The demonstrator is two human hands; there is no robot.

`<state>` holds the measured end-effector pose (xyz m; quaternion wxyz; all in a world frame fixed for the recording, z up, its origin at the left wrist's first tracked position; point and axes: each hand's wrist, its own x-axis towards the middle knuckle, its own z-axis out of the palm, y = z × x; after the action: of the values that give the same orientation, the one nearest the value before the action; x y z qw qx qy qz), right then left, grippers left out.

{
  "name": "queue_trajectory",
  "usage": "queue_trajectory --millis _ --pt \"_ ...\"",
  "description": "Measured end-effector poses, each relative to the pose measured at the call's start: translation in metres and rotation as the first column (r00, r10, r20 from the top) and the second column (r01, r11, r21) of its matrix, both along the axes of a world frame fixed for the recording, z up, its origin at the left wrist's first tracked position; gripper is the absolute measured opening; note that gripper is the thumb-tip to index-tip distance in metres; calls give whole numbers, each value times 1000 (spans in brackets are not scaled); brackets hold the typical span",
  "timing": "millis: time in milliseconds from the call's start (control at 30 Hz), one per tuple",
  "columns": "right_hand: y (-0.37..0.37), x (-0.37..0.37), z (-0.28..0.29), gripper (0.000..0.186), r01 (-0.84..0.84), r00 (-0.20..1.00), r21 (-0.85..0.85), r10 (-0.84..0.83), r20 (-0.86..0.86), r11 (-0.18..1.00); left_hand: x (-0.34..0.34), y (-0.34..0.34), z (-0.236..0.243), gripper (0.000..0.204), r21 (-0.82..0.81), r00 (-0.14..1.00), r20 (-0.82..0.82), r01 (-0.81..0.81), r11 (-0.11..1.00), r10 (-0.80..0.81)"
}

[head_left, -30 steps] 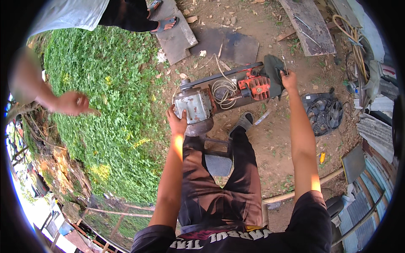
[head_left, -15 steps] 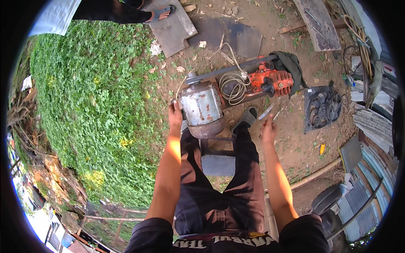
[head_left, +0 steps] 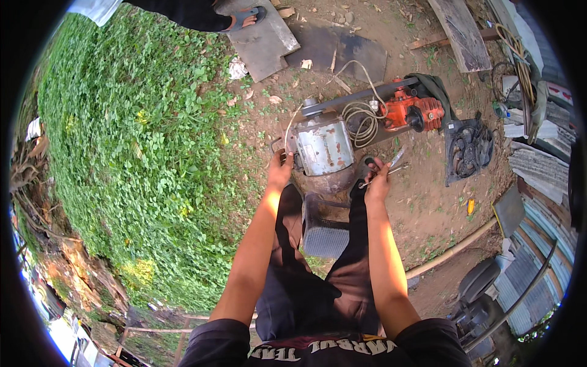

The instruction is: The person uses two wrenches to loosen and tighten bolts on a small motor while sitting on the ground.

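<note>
A grey, rust-spotted electric motor (head_left: 324,147) stands low in front of me, between my feet. A black belt (head_left: 358,100) runs from its pulley to a red pump (head_left: 406,114) at the right. My left hand (head_left: 280,169) is at the motor's left side, fingers bent together where a pale cable (head_left: 288,131) comes down; what they pinch is hidden. My right hand (head_left: 378,182), right of the motor, is closed round a thin metal wrench (head_left: 397,169). Just beyond the fingers lies a narrow silvery blade-like piece (head_left: 397,156).
Coiled cable (head_left: 361,125) rests between motor and pump. A mesh-topped seat (head_left: 326,240) is between my legs. Right lie a black fan unit (head_left: 469,150) and a yellow object (head_left: 471,207). Another person's sandalled foot (head_left: 247,18) is on flat boards (head_left: 263,46) at the top.
The view has shifted, so the motor and pump sit farther right. My right hand has come closer to the motor, with the wrench turned across its fingers. My left hand stays at the motor's side.
</note>
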<state>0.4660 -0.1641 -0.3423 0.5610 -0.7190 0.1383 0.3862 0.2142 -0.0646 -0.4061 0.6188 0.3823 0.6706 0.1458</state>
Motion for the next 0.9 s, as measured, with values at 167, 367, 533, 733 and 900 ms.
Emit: queue_trajectory --millis 167,367,533,733,900 --pt "30 24 13 51 -136 991 36 137 -8 990 14 -11 0 60 -68 989 -15 -146 987 146" --pt "47 55 2 49 -65 992 103 53 112 993 49 -31 -1 66 143 944 -122 -288 947 306" --pt "59 64 0 52 -38 998 162 30 49 986 61 -34 -15 65 218 894 -204 -356 909 399" --pt "54 70 -19 54 -117 983 251 77 165 961 65 -26 -4 68 160 877 -268 -369 916 400" --pt "72 88 -26 55 -80 996 363 61 64 928 13 -32 -64 66 384 718 -376 -454 804 586"
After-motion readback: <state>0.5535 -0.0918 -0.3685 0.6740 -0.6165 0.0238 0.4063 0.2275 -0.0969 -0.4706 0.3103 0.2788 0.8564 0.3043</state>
